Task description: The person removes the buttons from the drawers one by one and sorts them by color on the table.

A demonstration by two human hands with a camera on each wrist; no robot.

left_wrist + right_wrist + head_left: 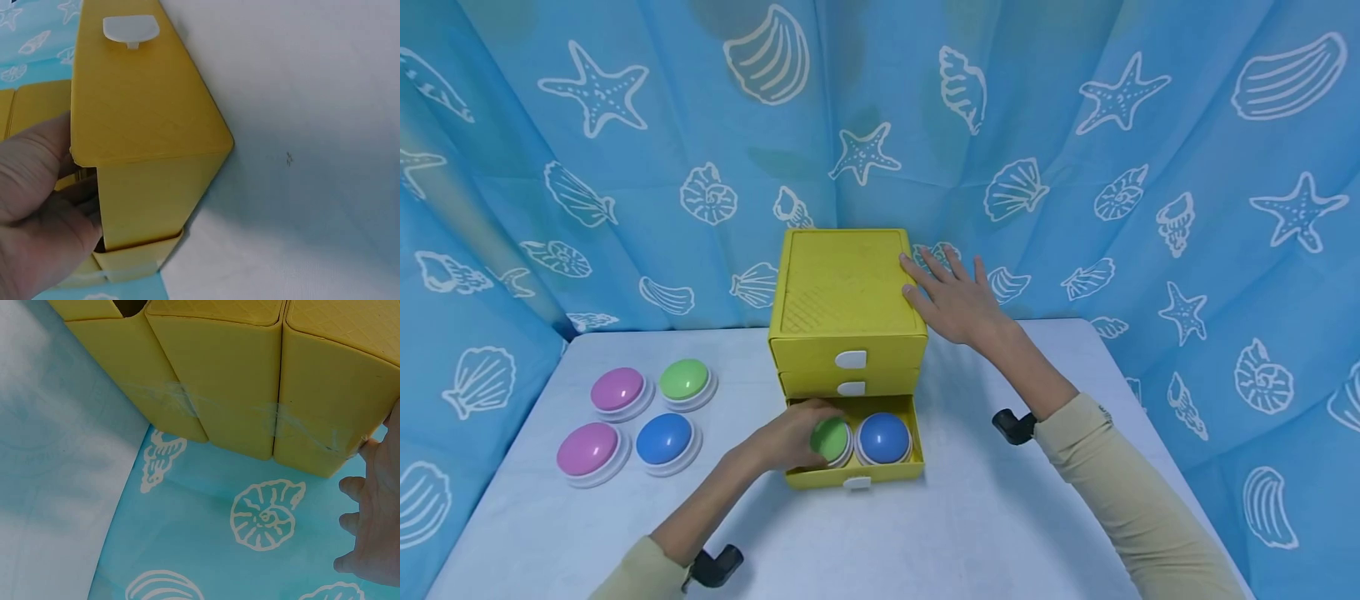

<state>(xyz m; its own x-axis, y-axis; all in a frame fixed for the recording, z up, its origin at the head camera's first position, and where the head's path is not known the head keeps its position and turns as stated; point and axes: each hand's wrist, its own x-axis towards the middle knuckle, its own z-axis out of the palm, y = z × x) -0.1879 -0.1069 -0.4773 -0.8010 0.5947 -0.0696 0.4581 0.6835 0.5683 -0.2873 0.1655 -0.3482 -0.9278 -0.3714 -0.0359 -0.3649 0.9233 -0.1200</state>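
Note:
A yellow drawer cabinet [850,283] stands at the back of the table with its bottom drawer [891,472] pulled out. Inside that drawer, my left hand [790,435] holds a green dome button [830,440] on a white base, thumb at the front and fingers behind it. In the left wrist view the hand [37,206] reaches behind the drawer front, which hides the button. To its right in the drawer lies a blue dome button [883,437]. My right hand [958,300] rests at the cabinet's top right edge, fingers spread and straight.
On the left of the white table [970,533] sit two pink buttons [617,389], another green button [685,379] and another blue one [665,439]. The two upper drawers [850,383] are closed. A blue shell-patterned curtain [880,100] hangs right behind the cabinet.

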